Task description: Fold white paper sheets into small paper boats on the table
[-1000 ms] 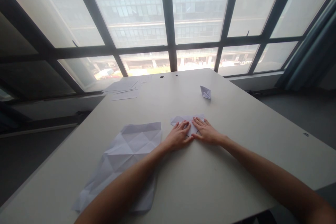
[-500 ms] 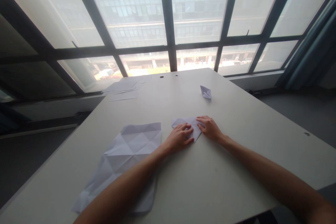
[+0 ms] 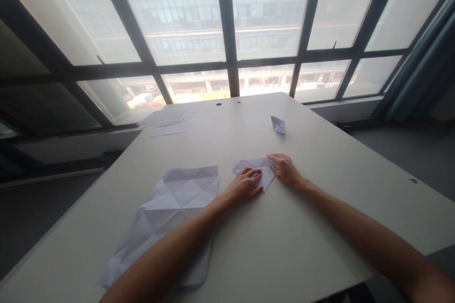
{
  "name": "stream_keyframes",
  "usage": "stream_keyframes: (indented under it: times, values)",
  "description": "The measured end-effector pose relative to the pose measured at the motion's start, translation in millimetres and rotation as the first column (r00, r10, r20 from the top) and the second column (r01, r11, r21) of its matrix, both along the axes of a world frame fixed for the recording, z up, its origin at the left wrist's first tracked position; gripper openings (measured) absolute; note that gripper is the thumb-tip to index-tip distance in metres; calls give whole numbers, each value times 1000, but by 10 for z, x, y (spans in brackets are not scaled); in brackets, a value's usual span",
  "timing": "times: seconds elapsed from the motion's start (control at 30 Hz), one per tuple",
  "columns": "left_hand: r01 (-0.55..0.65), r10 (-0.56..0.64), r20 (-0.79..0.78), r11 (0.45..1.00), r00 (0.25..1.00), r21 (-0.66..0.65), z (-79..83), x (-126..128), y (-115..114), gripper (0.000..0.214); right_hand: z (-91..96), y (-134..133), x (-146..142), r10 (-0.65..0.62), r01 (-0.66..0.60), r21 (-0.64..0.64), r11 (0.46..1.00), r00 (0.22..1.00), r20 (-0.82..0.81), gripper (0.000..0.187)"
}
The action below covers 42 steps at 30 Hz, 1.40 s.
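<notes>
A folded piece of white paper [image 3: 266,179] lies on the white table with a point toward me. My left hand [image 3: 246,182] rests on its left half, fingers spread and lying on the sheet, covering part of it. At the upper right corner of the paper is my right hand [image 3: 284,168], its fingers reaching over the edge and the thumb side apart from them. Under my left forearm lies a large creased white sheet [image 3: 185,194], opened out with a grid of fold lines. Farther back stands a small folded paper boat [image 3: 277,125].
Several flat white sheets [image 3: 168,127] lie at the table's far left. Two small dark holes, one a round hole [image 3: 219,104], show near the far edge of the table [image 3: 320,227]. Large windows [image 3: 188,14] rise beyond it, with a blue curtain [image 3: 419,57] at right.
My right hand has slid slightly right and outward along the folded paper, uncovering more of its upper edge. My left hand has stayed in nearly the same place.
</notes>
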<state>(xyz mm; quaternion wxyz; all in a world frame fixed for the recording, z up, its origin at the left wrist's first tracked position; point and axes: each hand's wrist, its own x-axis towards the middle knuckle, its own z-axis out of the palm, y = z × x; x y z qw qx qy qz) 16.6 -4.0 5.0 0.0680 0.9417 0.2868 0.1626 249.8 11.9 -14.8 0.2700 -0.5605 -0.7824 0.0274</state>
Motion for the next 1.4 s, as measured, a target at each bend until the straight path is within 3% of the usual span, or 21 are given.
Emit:
stream_keyframes:
  times: [0.57,0.8,0.97,1.13,1.23,1.4]
  values:
    - [-6,6,23,1000,1000,-20,-12,-1,3,46,55,-44,-31,5,-4,100,995,1000,-14,41]
    - [9,-8,49,1000,999,-21,-5,6,5,39,103,-68,-44,5,-8,112,994,1000,27,27]
    - [31,-32,17,998,999,54,60,8,-4,54,130,-85,-64,-19,12,75,997,996,91,16]
    - [-114,110,33,979,993,169,103,-7,3,79,128,-104,-82,29,-34,39,999,992,121,22]
    - [-132,125,50,979,991,156,91,-26,34,65,128,-108,-89,39,-42,16,999,989,143,27]
    - [-42,42,19,999,999,23,42,-36,71,45,159,-118,-94,24,-23,-12,1000,986,163,30]
